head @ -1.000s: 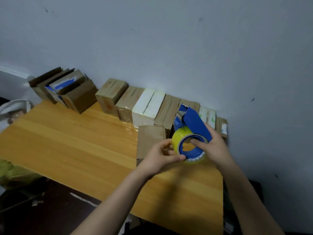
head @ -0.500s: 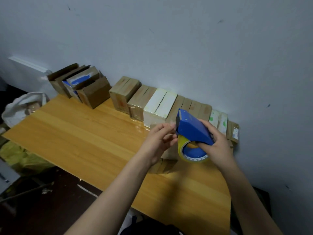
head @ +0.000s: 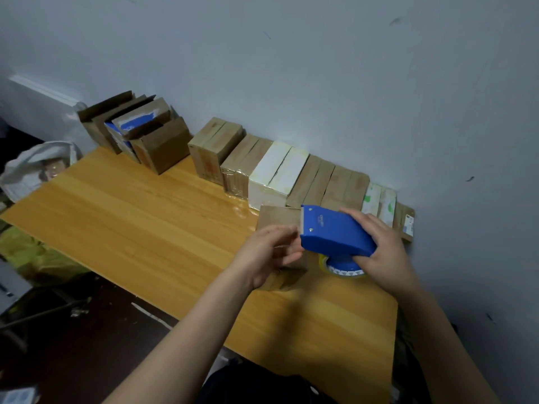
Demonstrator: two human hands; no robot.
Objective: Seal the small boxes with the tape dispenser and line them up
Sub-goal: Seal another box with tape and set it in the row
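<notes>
Right hand [head: 385, 252] grips tape dispenser [head: 335, 234] above a brown box [head: 277, 217] just before the finished row [head: 277, 173]. Left hand [head: 268, 255] is curled at its blade, its pinch unclear. Open boxes [head: 157, 144] left of the row likely await sealing.

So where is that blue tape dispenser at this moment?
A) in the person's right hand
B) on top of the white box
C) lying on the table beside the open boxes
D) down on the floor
A: the right hand grips the blue tape dispenser close to a brown box in front of the row, with the left hand by its front end.
</notes>
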